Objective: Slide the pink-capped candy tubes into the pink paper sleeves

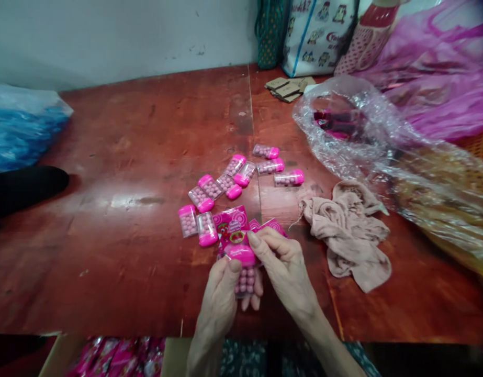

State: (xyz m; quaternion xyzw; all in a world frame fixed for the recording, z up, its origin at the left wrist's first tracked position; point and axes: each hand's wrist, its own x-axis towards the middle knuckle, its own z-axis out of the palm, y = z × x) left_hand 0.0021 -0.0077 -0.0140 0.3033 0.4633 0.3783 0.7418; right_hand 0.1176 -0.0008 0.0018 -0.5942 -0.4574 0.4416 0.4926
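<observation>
My left hand [221, 298] grips a clear candy box with a pink cap [243, 267], full of small pink balls, near the table's front edge. My right hand [284, 267] pinches the pink cap end and a pink printed card [233, 228] that sticks up behind the box. Several more pink-capped candy boxes [233, 180] lie scattered on the red-brown table [127, 209] just beyond my hands.
A crumpled beige cloth [351, 230] lies right of my hands. Further right a clear plastic bag [362, 131] holds pink items. A blue plastic bag [21, 125] sits far left. A cardboard box of pink packets [115, 356] stands below the table edge. Cloth bags [315, 31] lean against the wall.
</observation>
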